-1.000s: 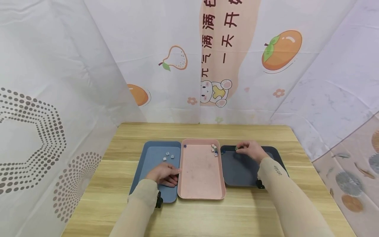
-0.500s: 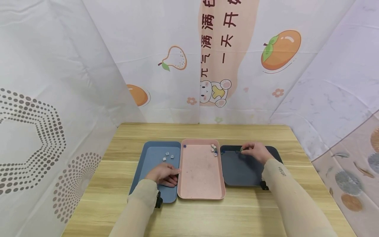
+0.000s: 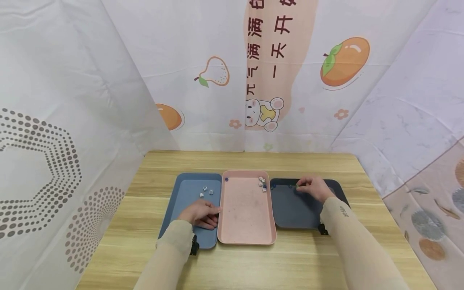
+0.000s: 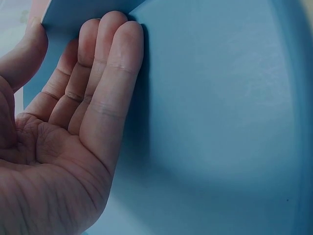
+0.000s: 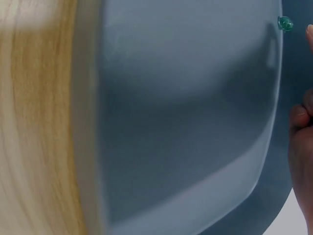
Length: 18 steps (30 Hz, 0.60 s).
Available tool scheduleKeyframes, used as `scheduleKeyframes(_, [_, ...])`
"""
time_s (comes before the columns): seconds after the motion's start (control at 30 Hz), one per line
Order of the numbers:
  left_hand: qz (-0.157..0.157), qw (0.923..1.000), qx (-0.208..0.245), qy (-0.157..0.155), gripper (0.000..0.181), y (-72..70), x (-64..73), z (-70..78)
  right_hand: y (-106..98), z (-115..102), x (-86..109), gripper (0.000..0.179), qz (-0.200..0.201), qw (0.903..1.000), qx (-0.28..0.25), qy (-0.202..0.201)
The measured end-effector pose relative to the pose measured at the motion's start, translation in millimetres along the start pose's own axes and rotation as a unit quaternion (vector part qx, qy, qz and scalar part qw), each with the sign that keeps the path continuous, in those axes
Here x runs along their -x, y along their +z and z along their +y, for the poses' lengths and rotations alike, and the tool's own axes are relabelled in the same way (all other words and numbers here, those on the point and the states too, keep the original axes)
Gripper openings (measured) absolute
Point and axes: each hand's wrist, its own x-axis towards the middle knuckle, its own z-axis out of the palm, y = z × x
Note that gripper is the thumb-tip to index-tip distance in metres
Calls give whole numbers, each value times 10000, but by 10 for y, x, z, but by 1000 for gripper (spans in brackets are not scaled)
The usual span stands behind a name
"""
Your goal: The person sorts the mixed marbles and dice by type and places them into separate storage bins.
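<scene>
My left hand (image 3: 203, 213) grips the inner side wall of the blue tray (image 4: 215, 88). Its thumb is at the rim, and the other fingers lie along the inside of the wall. Over the back part of the dark tray (image 5: 186, 63) is my right hand (image 3: 314, 188), with its fingertips close beside a small green translucent bead (image 5: 285, 23). A gap shows between that bead and the nearest fingertip (image 5: 310, 33) in the right wrist view. To the left, a small dark bead (image 3: 290, 186) and another bead (image 3: 273, 186) lie along the back wall.
Between the two trays stands a pink tray (image 3: 246, 217), with several white dice (image 3: 261, 184) and a blue bead (image 3: 264, 186) at its back right. Another blue bead (image 3: 226, 179) lies at its back left. White dice (image 3: 211, 192) lie in the blue tray.
My right hand has shifted right along the back of the dark tray, uncovering a dark bead. The green bead at its fingertips is now lower, against the tray. My left hand has not moved.
</scene>
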Motion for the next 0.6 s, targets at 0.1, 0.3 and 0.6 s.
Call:
scheduleKeyframes(0.1, [-14, 10000, 10, -8, 32, 2, 5, 4, 12, 28, -3, 24, -20, 9999, -7, 127])
scheduleKeyframes(0.3, [-31, 10000, 39, -9, 32, 10, 13, 14, 19, 94, -11, 27, -52, 9994, 148, 303])
scheduleKeyframes(0.6, [-36, 10000, 30, -17, 31, 16, 38, 27, 47, 181, -4, 29, -115, 9983, 424, 382])
